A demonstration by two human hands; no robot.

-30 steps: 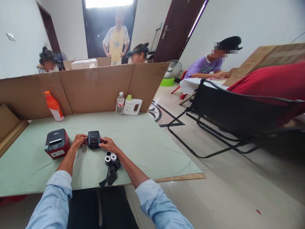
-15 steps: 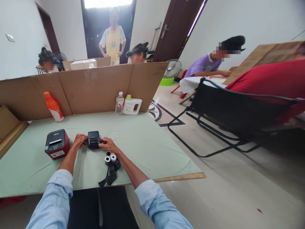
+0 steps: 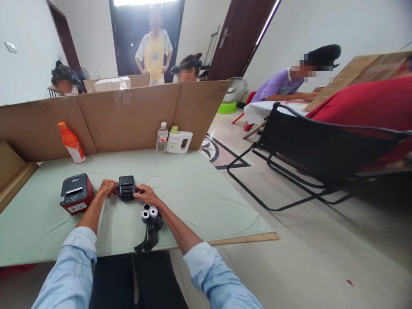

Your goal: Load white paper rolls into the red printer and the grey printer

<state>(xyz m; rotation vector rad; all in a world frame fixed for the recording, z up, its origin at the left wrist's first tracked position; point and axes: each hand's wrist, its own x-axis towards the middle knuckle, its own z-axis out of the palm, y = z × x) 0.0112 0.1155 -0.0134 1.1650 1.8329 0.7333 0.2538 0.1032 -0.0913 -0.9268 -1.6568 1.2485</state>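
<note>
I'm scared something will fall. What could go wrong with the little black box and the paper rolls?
The paper rolls lie loose right under the right hand and its forearm, so a small arm move might knock them rolling. The black strap reaches the table edge; catching it could drag the rolls off. Both hands pinch the small black printer only by its sides, so it may slip.

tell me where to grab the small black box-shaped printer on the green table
Probably by its two short sides, one from the left and one from the right, as the left hand and right hand do: the small black printer lies flat, its top facing up.
</note>
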